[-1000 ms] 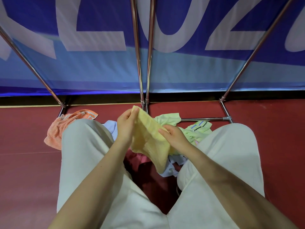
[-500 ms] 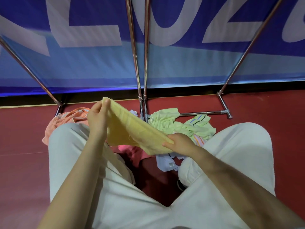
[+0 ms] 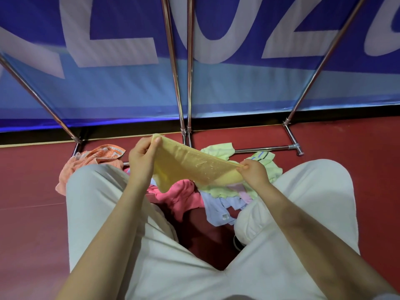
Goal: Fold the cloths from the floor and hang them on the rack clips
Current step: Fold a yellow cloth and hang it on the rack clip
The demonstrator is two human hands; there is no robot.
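Observation:
A yellow cloth is stretched between my hands above my knees. My left hand pinches its upper left corner, and my right hand pinches its right end. Under it on the red floor lies a pile: a pink cloth, a light blue cloth, a pale green cloth and a green striped cloth. An orange cloth lies to the left, partly behind my left knee. The metal rack legs rise just beyond the pile. No rack clips show in the view.
The rack's floor bar runs right to a foot behind the pile. Slanted rack poles stand at left and right. A blue banner closes off the back. My legs in pale trousers flank the pile.
My hands have spread apart, pulling the yellow cloth from a hanging bunch into a stretched band. The right hand moved right and up; the left holds its corner high.

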